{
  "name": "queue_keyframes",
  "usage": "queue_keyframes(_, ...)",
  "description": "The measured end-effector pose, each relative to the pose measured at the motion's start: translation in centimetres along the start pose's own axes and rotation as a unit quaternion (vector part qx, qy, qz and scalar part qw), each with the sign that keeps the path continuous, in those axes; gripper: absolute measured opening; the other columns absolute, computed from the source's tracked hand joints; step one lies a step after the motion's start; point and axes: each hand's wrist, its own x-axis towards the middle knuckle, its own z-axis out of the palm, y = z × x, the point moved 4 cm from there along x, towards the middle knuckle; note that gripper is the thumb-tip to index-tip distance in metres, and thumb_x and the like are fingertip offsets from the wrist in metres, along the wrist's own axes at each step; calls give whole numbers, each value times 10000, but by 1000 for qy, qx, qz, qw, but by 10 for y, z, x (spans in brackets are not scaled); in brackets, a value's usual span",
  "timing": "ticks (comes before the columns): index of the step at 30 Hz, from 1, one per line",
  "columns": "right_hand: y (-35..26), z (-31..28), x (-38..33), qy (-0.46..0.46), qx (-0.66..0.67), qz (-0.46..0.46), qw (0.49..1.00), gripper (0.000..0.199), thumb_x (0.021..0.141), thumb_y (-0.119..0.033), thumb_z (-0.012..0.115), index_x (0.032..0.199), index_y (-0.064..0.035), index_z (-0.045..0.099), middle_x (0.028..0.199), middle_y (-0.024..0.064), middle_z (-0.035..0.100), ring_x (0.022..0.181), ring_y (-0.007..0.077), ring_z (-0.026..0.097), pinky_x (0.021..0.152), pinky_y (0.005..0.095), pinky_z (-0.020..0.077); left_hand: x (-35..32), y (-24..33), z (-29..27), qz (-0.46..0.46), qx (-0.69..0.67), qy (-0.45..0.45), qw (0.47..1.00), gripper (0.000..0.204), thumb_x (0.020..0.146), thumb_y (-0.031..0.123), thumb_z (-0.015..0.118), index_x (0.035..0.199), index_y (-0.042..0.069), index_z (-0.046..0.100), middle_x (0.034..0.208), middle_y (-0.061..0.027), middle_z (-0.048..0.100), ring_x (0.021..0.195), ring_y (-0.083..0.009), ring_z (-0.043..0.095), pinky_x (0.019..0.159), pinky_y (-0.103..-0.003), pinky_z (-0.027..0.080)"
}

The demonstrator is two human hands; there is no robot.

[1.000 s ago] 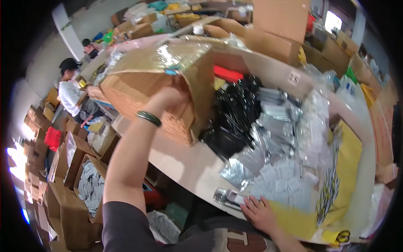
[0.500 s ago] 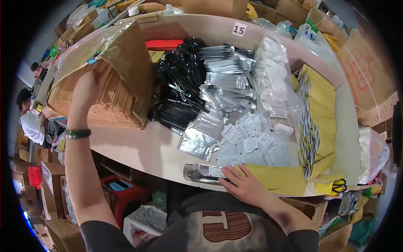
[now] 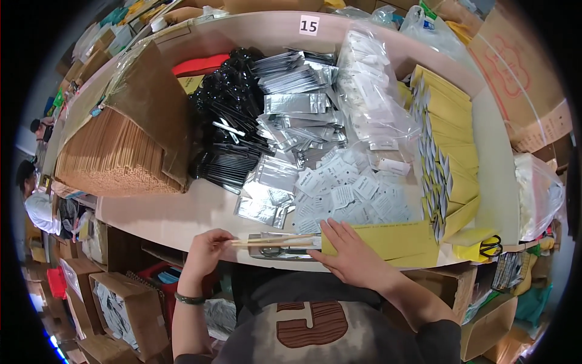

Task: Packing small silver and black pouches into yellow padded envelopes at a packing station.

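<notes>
your left hand point(image 3: 206, 252) is pinched shut on one end of a pair of paper-wrapped chopsticks point(image 3: 273, 241), which lies level along the near edge of the bench point(image 3: 170, 215), over a silver foil packet point(image 3: 282, 246). your right hand point(image 3: 351, 258) lies flat with its fingers spread on a yellow envelope point(image 3: 388, 239), gripping nothing, its fingertips just beside the far end of the chopsticks. the step in hand looks like feeding the chopsticks toward the envelope, so keep them level and in line with its long side, and keep the right palm pressing so the envelope cannot slide off the near edge. the wrapped end sits inside your pinch; the rest runs free to the right. the open carton of wrapped chopsticks point(image 3: 115, 161) stands at the left end, well apart.
</notes>
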Motion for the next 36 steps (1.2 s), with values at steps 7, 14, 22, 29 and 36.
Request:
queue_keyframes(7, -7, 18, 19, 76, 23, -45, 996, 455, 812, -152, 727, 1252, -137, 611, 1410, 295, 452, 1297, 461, 449, 1096, 534, 378, 15, 56, 76, 68, 87, 13, 994, 251, 833, 111, 784, 961, -39, 629, 882, -119, 674, 810, -185, 678, 753, -302, 540)
queue_keyframes(14, -10, 5, 19, 55, -5, 53, 997, 465, 705, -155, 795, 1085, 7, 580, 1343, 289, 506, 1192, 443, 519, 1045, 497, 420, 16, 50, 94, 48, 21, 194, 980, 354, 788, 149, 828, 1022, -17, 620, 897, -128, 679, 790, -208, 682, 705, -321, 549)
queue_keyframes(22, 8, 3, 21, 67, 35, 54, 996, 528, 685, -172, 800, 1135, -11, 574, 1290, 248, 546, 1161, 404, 550, 1000, 482, 443, 12, 75, 113, 30, -103, -47, 993, 341, 947, 53, 632, 1255, -19, 505, 1057, -86, 646, 957, -145, 644, 867, -291, 525)
queue_keyframes(29, 6, 26, 38, 59, 116, 30, 991, 288, 766, -145, 667, 1003, -30, 551, 910, 171, 618, 923, 392, 610, 781, 496, 475, 10, 57, 140, 157, -109, -55, 980, 570, 893, 142, 714, 1386, -2, 468, 1209, -177, 622, 1111, -246, 628, 987, -376, 484)
queue_keyframes(36, 4, -16, 29, 183, 88, -54, 978, 185, 804, -172, 625, 944, -51, 635, 913, 186, 622, 894, 371, 620, 764, 465, 505, 17, 109, 93, 420, 428, 99, 794, 463, 685, 200, 814, 1066, 66, 588, 858, -143, 598, 755, -329, 616, 664, -412, 501)
